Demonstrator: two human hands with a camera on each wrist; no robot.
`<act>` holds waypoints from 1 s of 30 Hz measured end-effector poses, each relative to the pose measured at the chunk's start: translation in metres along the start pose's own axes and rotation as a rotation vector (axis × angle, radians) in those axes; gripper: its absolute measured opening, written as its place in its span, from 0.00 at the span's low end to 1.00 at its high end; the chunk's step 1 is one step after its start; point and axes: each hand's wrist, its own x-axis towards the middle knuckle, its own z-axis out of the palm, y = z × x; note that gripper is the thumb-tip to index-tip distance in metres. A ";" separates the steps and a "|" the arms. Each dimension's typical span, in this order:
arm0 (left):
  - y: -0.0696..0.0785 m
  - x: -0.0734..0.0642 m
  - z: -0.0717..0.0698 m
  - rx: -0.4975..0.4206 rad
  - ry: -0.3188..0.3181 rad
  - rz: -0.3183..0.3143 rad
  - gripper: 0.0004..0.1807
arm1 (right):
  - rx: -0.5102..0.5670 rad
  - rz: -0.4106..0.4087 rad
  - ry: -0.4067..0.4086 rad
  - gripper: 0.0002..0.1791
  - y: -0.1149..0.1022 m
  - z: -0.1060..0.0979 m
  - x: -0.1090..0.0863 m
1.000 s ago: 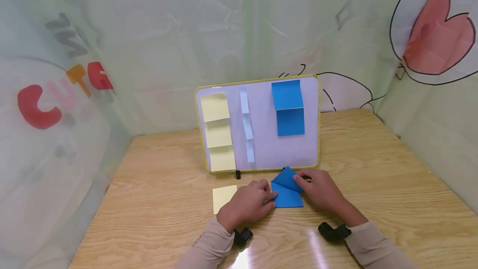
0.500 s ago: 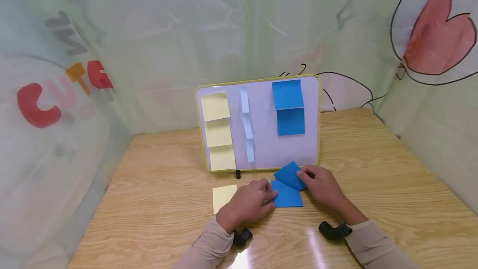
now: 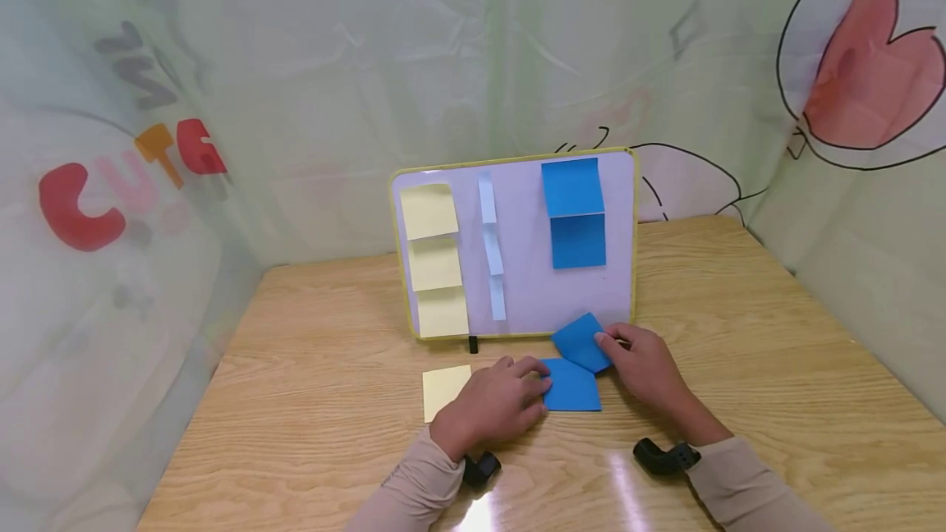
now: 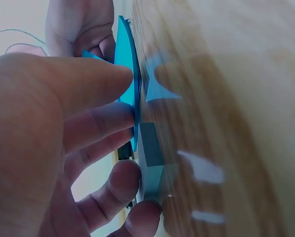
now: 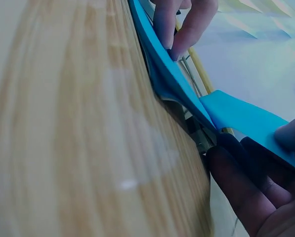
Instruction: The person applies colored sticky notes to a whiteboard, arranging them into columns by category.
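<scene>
A pad of blue sticky notes (image 3: pixel 572 388) lies on the table. My left hand (image 3: pixel 491 401) presses its left side with thumb and fingertips. My right hand (image 3: pixel 646 364) pinches the right edge of a single blue sticky note (image 3: pixel 580 341) between thumb and fingers. That note is tilted up above the pad's far edge, and its lower corner overlaps the pad. In the left wrist view, a small pale block (image 4: pixel 151 160) sits beside my other left fingertips; the head view hides it behind the hand.
A yellow-framed whiteboard (image 3: pixel 535 294) stands just behind the pad. It carries yellow notes (image 3: pixel 434 263), narrow pale-blue strips (image 3: pixel 491 249) and two blue notes (image 3: pixel 576 212). A yellow pad (image 3: pixel 443 391) lies left of my left hand.
My right hand has lifted the blue note up and slightly right, turning it away from the pad. The left hand has stayed at the pad, its fingers spreading a little.
</scene>
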 end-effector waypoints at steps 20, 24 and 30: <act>0.000 -0.001 -0.001 0.008 -0.013 -0.002 0.20 | 0.086 0.033 0.137 0.18 0.002 -0.006 0.000; 0.001 -0.001 -0.001 0.003 -0.011 -0.001 0.20 | 0.100 0.046 0.180 0.18 0.005 -0.008 0.001; 0.001 -0.002 -0.001 0.000 0.001 0.000 0.20 | 0.154 0.090 0.273 0.20 0.012 -0.014 0.002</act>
